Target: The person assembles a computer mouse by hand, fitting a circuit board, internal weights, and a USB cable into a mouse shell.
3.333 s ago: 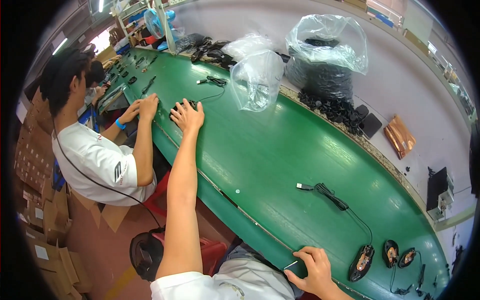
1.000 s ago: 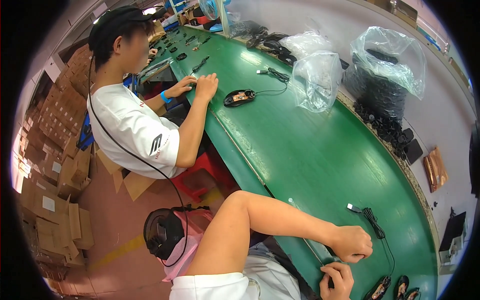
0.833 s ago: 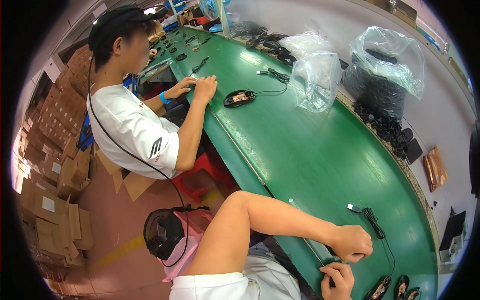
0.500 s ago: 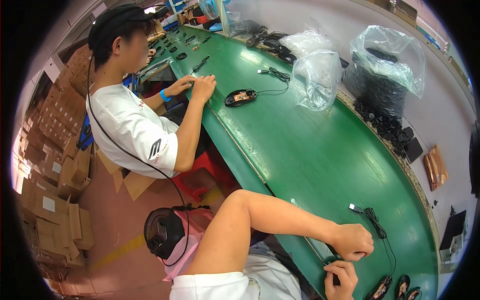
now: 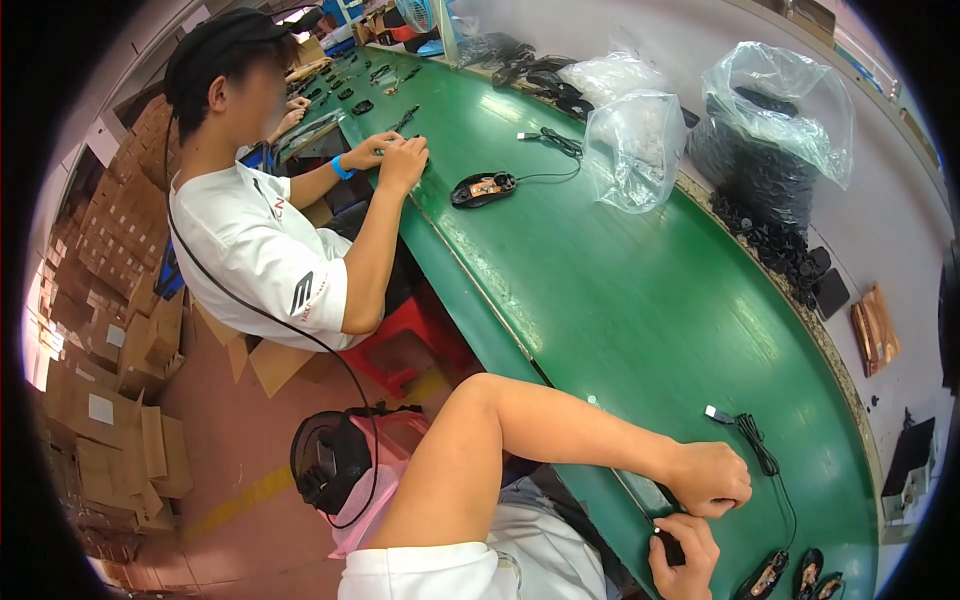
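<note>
My left hand (image 5: 708, 478) is closed, its fingers curled down over the green bench; whatever it holds is hidden. Just below it, my right hand (image 5: 686, 558) is closed around a small black part (image 5: 668, 547) near the bench's front edge, with a tiny white spot by the thumb. The two hands nearly touch. To their right lies an opened black computer mouse (image 5: 764, 577) with its circuit board showing. Its cable runs up to a tied black coil (image 5: 757, 444) and a white-ended USB plug (image 5: 717, 413). Two more opened mice (image 5: 808, 575) sit beside it, partly cut off.
A co-worker (image 5: 255, 240) sits at the left, both hands on the bench. Another opened mouse (image 5: 484, 189) lies farther up the green bench (image 5: 640, 300). Clear plastic bags (image 5: 632, 150), a bag of black parts (image 5: 765, 150) and loose black pieces (image 5: 775, 245) line the far edge.
My right hand has turned slightly, and the black part in it now shows more. My left hand stays nearly in place. The co-worker's head and hands have shifted slightly left.
</note>
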Demonstrator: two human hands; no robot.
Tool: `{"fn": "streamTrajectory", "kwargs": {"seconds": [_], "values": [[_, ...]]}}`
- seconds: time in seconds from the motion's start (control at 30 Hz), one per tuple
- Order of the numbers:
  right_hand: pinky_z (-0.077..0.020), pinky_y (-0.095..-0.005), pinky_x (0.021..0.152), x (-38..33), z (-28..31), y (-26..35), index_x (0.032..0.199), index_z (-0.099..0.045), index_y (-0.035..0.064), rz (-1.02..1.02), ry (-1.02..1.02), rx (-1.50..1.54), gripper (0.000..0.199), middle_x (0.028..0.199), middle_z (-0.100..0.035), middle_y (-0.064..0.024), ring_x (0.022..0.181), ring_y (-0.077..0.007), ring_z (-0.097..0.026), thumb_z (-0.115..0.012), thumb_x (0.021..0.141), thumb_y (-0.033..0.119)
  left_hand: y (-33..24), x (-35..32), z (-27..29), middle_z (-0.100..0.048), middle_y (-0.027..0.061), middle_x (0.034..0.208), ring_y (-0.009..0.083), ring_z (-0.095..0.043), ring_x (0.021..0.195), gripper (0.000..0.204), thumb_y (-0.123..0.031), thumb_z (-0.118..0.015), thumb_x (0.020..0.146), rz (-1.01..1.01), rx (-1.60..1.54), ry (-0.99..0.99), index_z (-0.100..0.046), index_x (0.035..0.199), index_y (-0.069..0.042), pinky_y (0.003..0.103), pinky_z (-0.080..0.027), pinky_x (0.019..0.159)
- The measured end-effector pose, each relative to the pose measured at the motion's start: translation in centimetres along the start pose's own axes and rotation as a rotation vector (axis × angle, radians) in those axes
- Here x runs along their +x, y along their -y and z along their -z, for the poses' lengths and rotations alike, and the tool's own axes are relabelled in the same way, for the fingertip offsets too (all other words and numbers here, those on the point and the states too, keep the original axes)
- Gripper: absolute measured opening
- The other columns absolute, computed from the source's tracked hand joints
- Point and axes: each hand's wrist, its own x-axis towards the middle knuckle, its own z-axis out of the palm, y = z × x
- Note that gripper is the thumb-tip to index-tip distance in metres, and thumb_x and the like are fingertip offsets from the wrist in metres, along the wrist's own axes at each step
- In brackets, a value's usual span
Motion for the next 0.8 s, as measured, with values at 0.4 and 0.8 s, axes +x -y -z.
{"fn": "streamTrajectory", "kwargs": {"seconds": [0.4,0.8], "values": [[-0.0488,-0.0343,0.077,-0.1,-0.9,0.2,0.098,-0.067,0.0038,-0.071,-0.017,-0.050,0.026,0.095,-0.066,-0.0091,0.080,-0.0248,-0.057,-0.077,0.073,0.006,0.1,0.2,0.0,-0.063,0.0044,0.067,0.0288,-0.058,0.060,0.003,-0.009,-0.062,0.072,0.034,0.001,0.037,-0.060,0.071,-0.010,0.039,-0.048,0.053],[-0.0497,-0.0333,0.073,0.2,-0.6,-0.5,0.091,-0.067,0.0059,-0.070,-0.007,-0.066,0.017,0.086,-0.068,-0.0049,0.075,-0.0242,-0.059,-0.074,0.076,0.000,0.3,0.0,0.1,-0.062,0.0053,0.073,0.0275,-0.059,0.063,0.008,-0.010,-0.066,0.074,0.054,0.040,0.069,-0.062,0.082,-0.010,0.038,-0.049,0.056]]}}
